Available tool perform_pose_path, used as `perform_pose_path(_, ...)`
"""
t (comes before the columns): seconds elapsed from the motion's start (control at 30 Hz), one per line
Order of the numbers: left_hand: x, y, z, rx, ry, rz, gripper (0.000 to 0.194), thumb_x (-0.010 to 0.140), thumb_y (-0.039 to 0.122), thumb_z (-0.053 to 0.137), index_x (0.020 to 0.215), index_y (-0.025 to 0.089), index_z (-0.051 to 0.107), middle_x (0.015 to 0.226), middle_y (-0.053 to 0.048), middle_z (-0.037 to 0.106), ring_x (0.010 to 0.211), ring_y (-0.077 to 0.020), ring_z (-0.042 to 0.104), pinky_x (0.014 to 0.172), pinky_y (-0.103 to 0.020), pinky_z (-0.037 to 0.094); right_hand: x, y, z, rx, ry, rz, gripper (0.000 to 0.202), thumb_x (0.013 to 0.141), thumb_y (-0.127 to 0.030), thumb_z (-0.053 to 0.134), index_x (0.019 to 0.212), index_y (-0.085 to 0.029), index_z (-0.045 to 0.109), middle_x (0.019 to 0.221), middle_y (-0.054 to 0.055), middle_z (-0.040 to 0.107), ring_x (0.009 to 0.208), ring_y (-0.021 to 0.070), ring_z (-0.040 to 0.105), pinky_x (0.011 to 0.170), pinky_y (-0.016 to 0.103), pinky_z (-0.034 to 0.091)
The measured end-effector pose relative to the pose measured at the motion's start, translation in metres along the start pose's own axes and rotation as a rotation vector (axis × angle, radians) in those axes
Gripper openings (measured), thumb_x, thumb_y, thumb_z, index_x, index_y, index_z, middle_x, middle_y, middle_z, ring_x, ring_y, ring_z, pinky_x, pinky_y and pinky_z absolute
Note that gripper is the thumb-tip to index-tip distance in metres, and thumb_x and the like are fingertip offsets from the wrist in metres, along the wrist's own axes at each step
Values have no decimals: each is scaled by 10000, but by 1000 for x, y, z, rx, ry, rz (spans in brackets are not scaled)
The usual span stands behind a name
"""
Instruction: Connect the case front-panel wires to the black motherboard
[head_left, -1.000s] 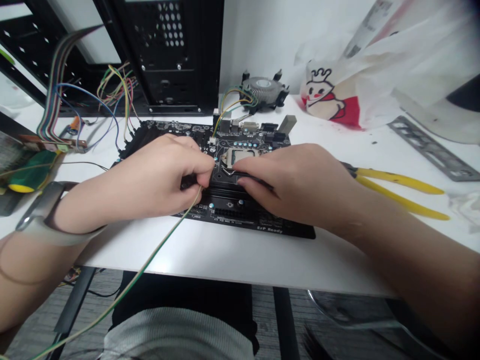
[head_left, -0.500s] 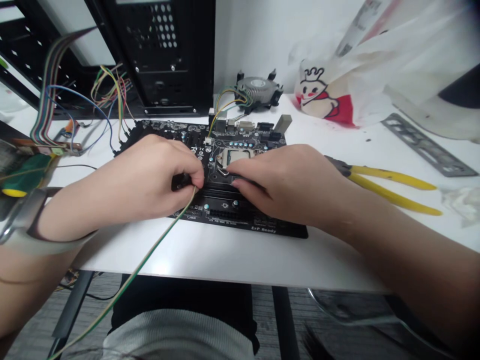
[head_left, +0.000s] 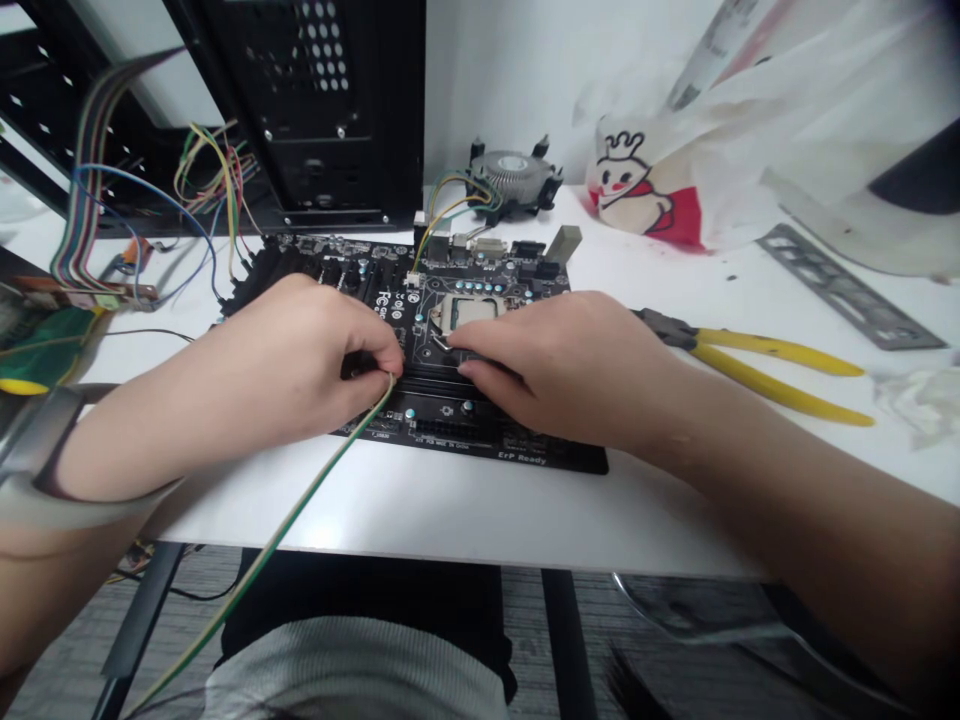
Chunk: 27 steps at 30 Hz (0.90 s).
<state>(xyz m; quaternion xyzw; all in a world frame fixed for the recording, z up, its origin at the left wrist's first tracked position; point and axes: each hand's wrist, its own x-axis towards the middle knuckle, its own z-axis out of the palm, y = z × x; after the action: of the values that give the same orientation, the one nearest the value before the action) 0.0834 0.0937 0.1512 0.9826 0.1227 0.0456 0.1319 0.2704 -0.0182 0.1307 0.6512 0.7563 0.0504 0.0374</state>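
The left grip [head_left: 319, 345] pinches a green-and-cream wire [head_left: 295, 516] over the motherboard [head_left: 442, 385], which lies near the front edge of the table [head_left: 450, 515]; the right grip [head_left: 574, 365] is at the metal lever [head_left: 442, 344] beside the processor [head_left: 472, 313], and I cannot tell whether it closes on it. Against a second ago, both grips roughly keep their places over the motherboard, while everything sits farther left in view.

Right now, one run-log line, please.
Left hand: pinching wire | Right hand: fingertips at processor socket, grip unclear | Motherboard: on table | Pliers: right of motherboard
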Motion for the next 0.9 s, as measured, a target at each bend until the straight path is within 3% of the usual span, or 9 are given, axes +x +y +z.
perform_pose_path(0.23,3,-3,7,-19,3,11,197,810,176,505,747,215,687,776,4,736,657,-152,635,647,-274,457,0,1,1,11,-6,-12,205,934,-282,464,969,-202,649,764,33,682,640,162,531,565,280,167)
perform_pose_path(0.47,0,-8,0,-76,-13,-12,170,803,195,506,765,234,667,636,47,669,482,-98,508,478,-224,365,-1,2,1,10,36,-46,211,928,-265,450,943,-190,647,722,35,662,602,149,518,557,285,166)
perform_pose_path(0.7,0,-8,-4,-78,-36,16,181,819,226,510,868,224,684,686,28,690,485,-101,528,467,-226,379,0,1,0,19,-22,-25,203,937,-268,458,983,-204,645,780,34,684,638,165,527,566,279,160)
perform_pose_path(0.9,-1,-7,-4,-5,-26,84,216,806,132,504,897,212,683,814,17,719,673,-119,634,625,-229,449,0,1,-1,35,-9,-37,193,941,-260,460,961,-196,642,767,32,674,619,148,499,570,278,163)
